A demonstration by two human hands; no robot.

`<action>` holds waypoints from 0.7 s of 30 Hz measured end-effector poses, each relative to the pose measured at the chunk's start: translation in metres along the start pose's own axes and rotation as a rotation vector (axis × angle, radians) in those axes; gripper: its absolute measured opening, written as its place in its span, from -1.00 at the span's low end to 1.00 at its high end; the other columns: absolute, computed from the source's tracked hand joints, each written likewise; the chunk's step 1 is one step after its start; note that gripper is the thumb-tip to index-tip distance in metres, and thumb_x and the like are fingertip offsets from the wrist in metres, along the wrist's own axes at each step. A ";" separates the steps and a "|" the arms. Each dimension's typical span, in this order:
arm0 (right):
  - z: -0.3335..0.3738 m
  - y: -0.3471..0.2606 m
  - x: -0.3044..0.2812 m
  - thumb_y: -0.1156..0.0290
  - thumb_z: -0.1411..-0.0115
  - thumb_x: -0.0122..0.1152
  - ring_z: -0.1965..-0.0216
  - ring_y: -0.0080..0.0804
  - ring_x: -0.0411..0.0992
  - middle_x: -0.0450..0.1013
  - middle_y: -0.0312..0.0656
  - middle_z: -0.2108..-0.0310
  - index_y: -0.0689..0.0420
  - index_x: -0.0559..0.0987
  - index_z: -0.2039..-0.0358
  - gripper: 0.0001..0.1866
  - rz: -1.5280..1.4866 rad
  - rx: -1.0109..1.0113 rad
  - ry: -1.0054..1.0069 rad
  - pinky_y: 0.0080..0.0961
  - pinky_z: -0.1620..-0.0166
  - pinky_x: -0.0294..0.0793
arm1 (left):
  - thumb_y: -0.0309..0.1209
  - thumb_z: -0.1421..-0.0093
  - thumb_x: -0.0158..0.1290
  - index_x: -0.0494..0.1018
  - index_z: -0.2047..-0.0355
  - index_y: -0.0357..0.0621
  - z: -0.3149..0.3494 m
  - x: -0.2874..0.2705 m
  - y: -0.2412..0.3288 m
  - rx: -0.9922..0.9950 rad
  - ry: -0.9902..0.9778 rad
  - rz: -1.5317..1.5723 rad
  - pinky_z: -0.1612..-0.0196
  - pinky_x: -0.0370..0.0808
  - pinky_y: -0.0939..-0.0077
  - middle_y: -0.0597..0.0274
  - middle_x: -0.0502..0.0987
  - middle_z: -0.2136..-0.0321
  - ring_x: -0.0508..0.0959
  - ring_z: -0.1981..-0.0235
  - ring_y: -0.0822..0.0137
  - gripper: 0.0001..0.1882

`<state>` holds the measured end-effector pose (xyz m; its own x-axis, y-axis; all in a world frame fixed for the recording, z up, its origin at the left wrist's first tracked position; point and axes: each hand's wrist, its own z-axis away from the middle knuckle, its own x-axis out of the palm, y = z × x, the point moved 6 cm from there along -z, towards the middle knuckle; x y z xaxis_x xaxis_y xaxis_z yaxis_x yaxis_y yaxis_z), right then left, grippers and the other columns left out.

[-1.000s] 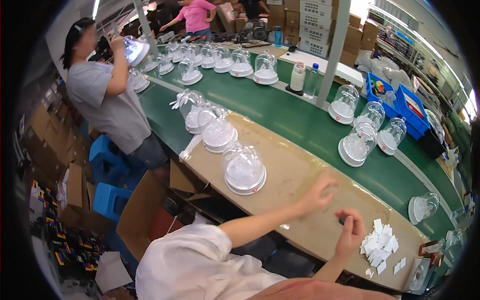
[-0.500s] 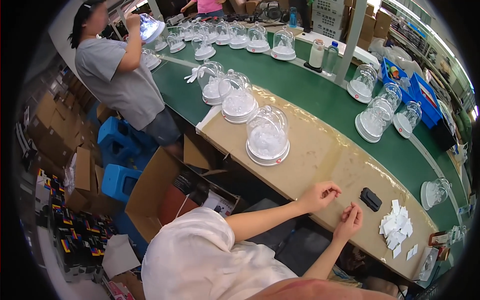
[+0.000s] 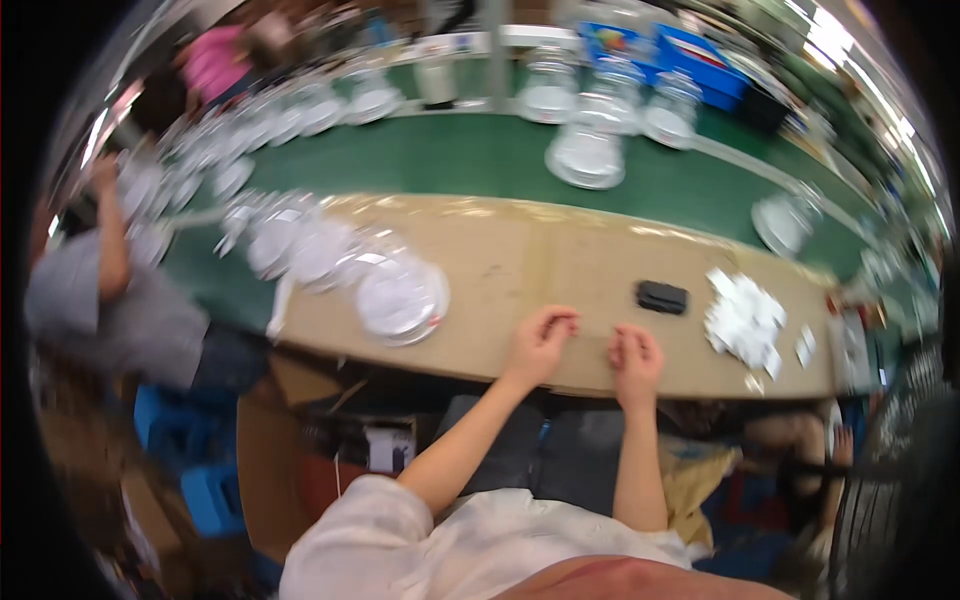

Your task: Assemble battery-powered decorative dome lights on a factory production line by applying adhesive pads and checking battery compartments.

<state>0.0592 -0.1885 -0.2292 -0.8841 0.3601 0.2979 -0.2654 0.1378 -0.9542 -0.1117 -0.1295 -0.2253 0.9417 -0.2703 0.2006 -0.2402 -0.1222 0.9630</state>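
Note:
My left hand (image 3: 543, 345) is held over the brown cardboard-topped table (image 3: 480, 260) near its front edge, fingers curled in, nothing showing in them. Beside it on the right, my right hand (image 3: 637, 362) is also closed, with its fingertips bent toward the palm and no object visible. The hands are apart from each other. Just beyond my right hand lies a small black block-shaped object (image 3: 661, 297). A heap of small white cards (image 3: 745, 320) is to its right. Left of my hands stands a clear dome on a white base (image 3: 400, 300), blurred by motion.
More clear domes (image 3: 290, 235) stand in a row leading left. Others (image 3: 587, 155) are on the green conveyor belt (image 3: 470, 155) beyond the table. Blue bins (image 3: 700, 70) sit behind it. A person in grey (image 3: 110, 300) works at left, near blue stools (image 3: 210, 495) and an open carton (image 3: 265, 480).
The view has swung to the right, so the domes and the other person now appear farther left. Both my hands stay curled over the table's front edge.

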 end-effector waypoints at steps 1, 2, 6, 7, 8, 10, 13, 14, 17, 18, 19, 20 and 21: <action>-0.001 -0.001 0.006 0.37 -0.33 0.08 0.56 -0.72 0.26 0.41 -0.37 0.53 0.18 0.58 0.26 -0.83 -0.043 0.005 -0.046 -0.75 0.53 0.19 | -0.55 -0.32 -0.08 0.48 0.18 -0.23 0.002 -0.004 0.002 -0.029 0.003 0.024 0.20 0.48 0.62 0.28 0.54 0.36 0.52 0.31 0.51 -0.85; 0.001 -0.006 0.007 0.38 -0.34 0.07 0.55 -0.73 0.28 0.43 -0.37 0.52 0.19 0.58 0.25 -0.83 -0.010 -0.003 -0.024 -0.76 0.51 0.20 | -0.55 -0.32 -0.08 0.47 0.17 -0.23 0.000 -0.001 0.005 -0.018 0.006 0.018 0.23 0.47 0.63 0.28 0.54 0.36 0.52 0.32 0.52 -0.85; 0.001 -0.016 -0.007 0.40 -0.34 0.05 0.54 -0.73 0.29 0.44 -0.35 0.49 0.22 0.57 0.25 -0.82 0.003 -0.018 0.024 -0.78 0.49 0.21 | -0.52 -0.33 -0.06 0.47 0.17 -0.21 -0.005 0.018 0.004 -0.071 -0.077 -0.007 0.30 0.43 0.67 0.29 0.54 0.35 0.53 0.34 0.51 -0.86; 0.003 -0.018 -0.005 0.40 -0.34 0.04 0.53 -0.74 0.29 0.45 -0.36 0.49 0.22 0.57 0.24 -0.82 0.001 -0.013 0.002 -0.79 0.49 0.22 | -0.51 -0.33 -0.06 0.47 0.17 -0.21 -0.004 0.017 0.005 -0.082 -0.058 -0.026 0.30 0.42 0.67 0.29 0.54 0.35 0.53 0.33 0.51 -0.87; 0.004 -0.019 -0.008 0.40 -0.34 0.04 0.53 -0.74 0.29 0.45 -0.36 0.49 0.22 0.57 0.24 -0.82 0.005 -0.031 0.040 -0.79 0.49 0.22 | -0.51 -0.33 -0.06 0.47 0.17 -0.21 -0.003 0.020 0.003 -0.084 -0.099 -0.016 0.30 0.42 0.67 0.29 0.54 0.35 0.53 0.33 0.51 -0.87; 0.005 -0.018 -0.009 0.40 -0.34 0.04 0.51 -0.75 0.30 0.45 -0.37 0.48 0.22 0.57 0.23 -0.82 -0.057 0.002 0.024 -0.79 0.47 0.24 | -0.49 -0.33 -0.06 0.48 0.17 -0.20 -0.004 0.021 0.001 -0.079 -0.089 -0.023 0.29 0.43 0.67 0.30 0.57 0.34 0.54 0.31 0.53 -0.86; 0.007 -0.019 -0.001 0.41 -0.35 0.04 0.50 -0.74 0.29 0.45 -0.37 0.47 0.22 0.57 0.23 -0.81 -0.085 -0.010 0.003 -0.79 0.46 0.25 | -0.48 -0.35 -0.07 0.47 0.17 -0.21 0.000 0.015 0.008 -0.102 -0.082 -0.067 0.29 0.40 0.69 0.31 0.54 0.35 0.52 0.33 0.52 -0.85; 0.006 -0.020 0.000 0.41 -0.35 0.03 0.50 -0.73 0.29 0.45 -0.36 0.46 0.23 0.57 0.22 -0.81 -0.102 -0.010 -0.020 -0.78 0.45 0.26 | -0.47 -0.34 -0.06 0.47 0.16 -0.20 0.000 0.013 0.007 -0.115 -0.080 -0.067 0.29 0.40 0.68 0.32 0.54 0.34 0.51 0.34 0.53 -0.85; 0.007 -0.022 0.001 0.42 -0.34 0.03 0.49 -0.71 0.30 0.44 -0.35 0.47 0.26 0.55 0.23 -0.81 -0.078 0.005 -0.016 -0.75 0.41 0.30 | -0.45 -0.34 -0.06 0.47 0.15 -0.18 -0.001 0.012 0.004 -0.100 -0.074 -0.028 0.30 0.41 0.68 0.32 0.54 0.33 0.51 0.34 0.53 -0.85; 0.005 -0.021 0.000 0.42 -0.34 0.03 0.48 -0.71 0.31 0.44 -0.36 0.47 0.25 0.55 0.24 -0.82 -0.085 -0.015 -0.026 -0.74 0.40 0.32 | -0.45 -0.34 -0.06 0.47 0.15 -0.18 -0.001 0.013 0.004 -0.094 -0.071 -0.038 0.30 0.42 0.67 0.31 0.54 0.33 0.51 0.35 0.52 -0.84; 0.005 -0.022 0.001 0.42 -0.34 0.03 0.48 -0.71 0.31 0.44 -0.36 0.47 0.25 0.55 0.24 -0.82 -0.090 -0.015 -0.004 -0.74 0.40 0.32 | -0.45 -0.34 -0.06 0.47 0.15 -0.18 -0.002 0.013 0.006 -0.105 -0.091 -0.041 0.30 0.42 0.67 0.31 0.54 0.33 0.51 0.35 0.52 -0.84; 0.006 -0.022 0.005 0.41 -0.33 0.04 0.47 -0.71 0.33 0.44 -0.36 0.48 0.24 0.55 0.24 -0.82 -0.093 -0.014 -0.011 -0.73 0.40 0.33 | -0.45 -0.34 -0.06 0.47 0.14 -0.19 -0.003 0.011 0.007 -0.097 -0.076 -0.045 0.29 0.42 0.67 0.30 0.54 0.33 0.51 0.34 0.52 -0.84; 0.007 -0.022 0.007 0.40 -0.33 0.05 0.47 -0.71 0.34 0.44 -0.36 0.48 0.23 0.55 0.25 -0.82 -0.098 -0.013 -0.018 -0.73 0.40 0.33 | -0.45 -0.34 -0.06 0.47 0.14 -0.19 -0.003 0.010 0.008 -0.091 -0.061 -0.051 0.29 0.42 0.67 0.29 0.54 0.33 0.51 0.34 0.51 -0.84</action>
<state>0.0566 -0.1955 -0.2062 -0.8609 0.3282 0.3888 -0.3459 0.1830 -0.9203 -0.1035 -0.1305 -0.2154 0.9354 -0.3235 0.1426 -0.1676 -0.0506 0.9846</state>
